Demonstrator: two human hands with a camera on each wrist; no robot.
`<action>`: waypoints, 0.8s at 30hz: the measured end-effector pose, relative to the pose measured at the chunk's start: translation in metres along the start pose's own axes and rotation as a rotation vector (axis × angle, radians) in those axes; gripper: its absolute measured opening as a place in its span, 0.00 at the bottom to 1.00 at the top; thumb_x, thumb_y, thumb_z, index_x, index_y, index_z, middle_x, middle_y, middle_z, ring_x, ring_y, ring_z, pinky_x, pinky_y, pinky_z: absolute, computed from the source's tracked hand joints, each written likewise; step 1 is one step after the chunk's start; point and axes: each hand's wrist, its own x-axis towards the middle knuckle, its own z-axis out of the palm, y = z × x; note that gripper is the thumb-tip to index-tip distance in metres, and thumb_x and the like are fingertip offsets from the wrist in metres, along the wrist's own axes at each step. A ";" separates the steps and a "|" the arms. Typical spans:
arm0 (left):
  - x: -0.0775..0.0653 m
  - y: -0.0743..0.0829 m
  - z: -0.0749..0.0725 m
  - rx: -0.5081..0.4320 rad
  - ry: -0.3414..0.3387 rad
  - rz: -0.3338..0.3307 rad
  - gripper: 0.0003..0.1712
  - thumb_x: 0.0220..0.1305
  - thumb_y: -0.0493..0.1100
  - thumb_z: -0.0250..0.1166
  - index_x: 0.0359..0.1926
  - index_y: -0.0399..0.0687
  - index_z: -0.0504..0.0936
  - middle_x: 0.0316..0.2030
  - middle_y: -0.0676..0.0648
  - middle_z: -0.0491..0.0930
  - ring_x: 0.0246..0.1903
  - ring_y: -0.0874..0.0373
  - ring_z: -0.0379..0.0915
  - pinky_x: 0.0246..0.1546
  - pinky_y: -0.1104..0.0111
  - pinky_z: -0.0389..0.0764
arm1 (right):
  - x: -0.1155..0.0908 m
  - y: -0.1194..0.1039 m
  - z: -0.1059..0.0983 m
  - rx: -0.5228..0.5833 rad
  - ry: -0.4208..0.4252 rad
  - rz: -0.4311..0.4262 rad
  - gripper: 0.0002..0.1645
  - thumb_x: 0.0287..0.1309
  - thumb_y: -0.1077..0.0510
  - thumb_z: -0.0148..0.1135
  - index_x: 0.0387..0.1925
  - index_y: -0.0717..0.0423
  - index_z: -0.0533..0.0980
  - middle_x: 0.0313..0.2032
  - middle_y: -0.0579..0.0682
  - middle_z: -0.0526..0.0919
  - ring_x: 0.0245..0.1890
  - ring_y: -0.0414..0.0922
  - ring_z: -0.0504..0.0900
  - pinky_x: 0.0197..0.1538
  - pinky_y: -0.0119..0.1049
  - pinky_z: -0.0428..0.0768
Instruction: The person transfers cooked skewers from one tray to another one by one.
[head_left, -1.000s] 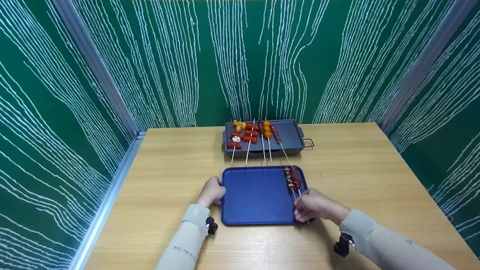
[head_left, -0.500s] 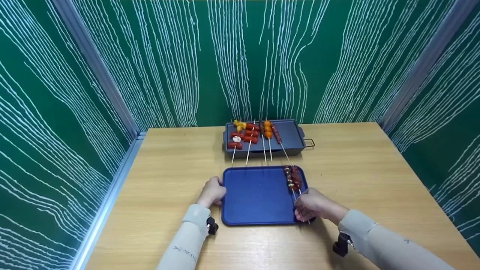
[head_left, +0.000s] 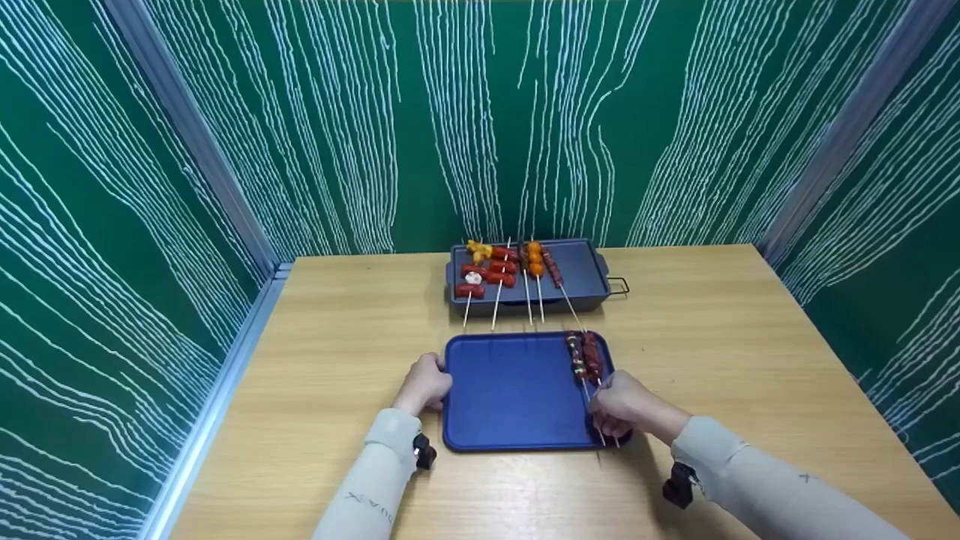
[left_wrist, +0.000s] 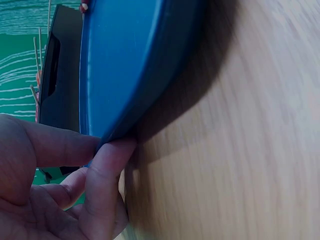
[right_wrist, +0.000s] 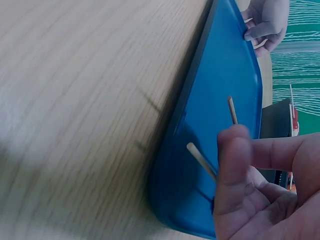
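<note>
In the head view a blue tray [head_left: 517,394] lies on the wooden table. My left hand [head_left: 424,382] pinches its left rim; the left wrist view shows thumb and finger [left_wrist: 112,155] meeting on the edge. Two skewers lie along the tray's right side: one with dark and pale pieces [head_left: 575,355], the other with reddish meat [head_left: 592,354]. My right hand [head_left: 621,405] pinches a stick of the pair, seemingly the left skewer. In the right wrist view two stick ends [right_wrist: 232,109] poke out past the fingers, which hide where they grip.
Behind the tray stands a dark grey grill pan [head_left: 585,274] with a wire handle [head_left: 619,286] on its right. Several skewers of sausage [head_left: 501,267], orange balls [head_left: 534,259] and thin meat [head_left: 551,268] rest in it, sticks overhanging the front. Green walls [head_left: 315,135] enclose the table.
My right hand has shifted slightly, and the left skewer's lower end has swung left, apart from the other stick. The left hand, tray and grill pan stay put.
</note>
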 end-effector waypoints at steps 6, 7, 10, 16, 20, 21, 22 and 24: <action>0.001 -0.001 0.000 -0.004 0.003 0.007 0.12 0.62 0.30 0.52 0.45 0.38 0.76 0.39 0.39 0.78 0.25 0.52 0.79 0.14 0.69 0.84 | 0.003 0.000 0.000 -0.065 0.012 -0.033 0.11 0.62 0.70 0.60 0.25 0.69 0.82 0.14 0.50 0.82 0.10 0.38 0.76 0.14 0.27 0.78; 0.001 -0.001 0.000 -0.004 0.002 0.003 0.12 0.62 0.30 0.52 0.46 0.38 0.76 0.39 0.39 0.77 0.25 0.52 0.79 0.14 0.69 0.84 | 0.003 0.000 0.000 -0.072 0.010 -0.035 0.12 0.62 0.70 0.60 0.23 0.68 0.82 0.14 0.50 0.82 0.10 0.38 0.76 0.14 0.27 0.78; 0.002 -0.002 0.000 -0.005 0.004 0.003 0.12 0.62 0.30 0.52 0.46 0.38 0.76 0.39 0.39 0.77 0.24 0.51 0.79 0.14 0.68 0.85 | 0.004 0.000 0.001 -0.098 0.009 -0.040 0.15 0.61 0.70 0.59 0.19 0.65 0.80 0.13 0.50 0.82 0.09 0.38 0.77 0.13 0.28 0.79; 0.001 -0.001 -0.001 -0.002 -0.003 0.005 0.10 0.63 0.30 0.52 0.44 0.39 0.75 0.39 0.39 0.77 0.25 0.52 0.79 0.15 0.68 0.85 | 0.008 0.001 0.003 -0.140 0.018 -0.035 0.18 0.60 0.70 0.59 0.15 0.64 0.79 0.12 0.51 0.82 0.09 0.40 0.78 0.13 0.31 0.80; 0.000 0.000 -0.002 -0.007 -0.019 -0.008 0.11 0.63 0.31 0.52 0.44 0.40 0.75 0.38 0.41 0.76 0.22 0.54 0.76 0.13 0.70 0.83 | 0.011 0.003 0.003 -0.166 0.024 -0.035 0.20 0.60 0.69 0.59 0.13 0.60 0.76 0.11 0.50 0.81 0.08 0.39 0.78 0.13 0.31 0.81; -0.001 0.000 -0.002 -0.011 -0.022 -0.010 0.11 0.63 0.31 0.52 0.45 0.39 0.75 0.37 0.41 0.76 0.21 0.55 0.75 0.12 0.70 0.82 | 0.012 0.003 0.003 -0.171 0.027 -0.031 0.20 0.60 0.69 0.59 0.12 0.58 0.74 0.11 0.50 0.81 0.08 0.39 0.78 0.13 0.31 0.81; -0.001 0.001 -0.002 -0.015 -0.025 -0.011 0.11 0.63 0.31 0.52 0.45 0.39 0.75 0.37 0.41 0.75 0.20 0.55 0.74 0.12 0.71 0.81 | 0.012 0.003 0.003 -0.178 0.030 -0.027 0.21 0.60 0.69 0.59 0.12 0.57 0.73 0.12 0.50 0.81 0.08 0.39 0.78 0.13 0.31 0.81; -0.002 0.002 -0.002 -0.020 -0.029 -0.012 0.10 0.63 0.31 0.52 0.45 0.40 0.75 0.36 0.42 0.75 0.18 0.56 0.72 0.11 0.72 0.79 | 0.013 0.003 0.002 -0.195 0.036 -0.022 0.21 0.60 0.69 0.59 0.12 0.56 0.72 0.12 0.50 0.81 0.09 0.39 0.78 0.13 0.32 0.82</action>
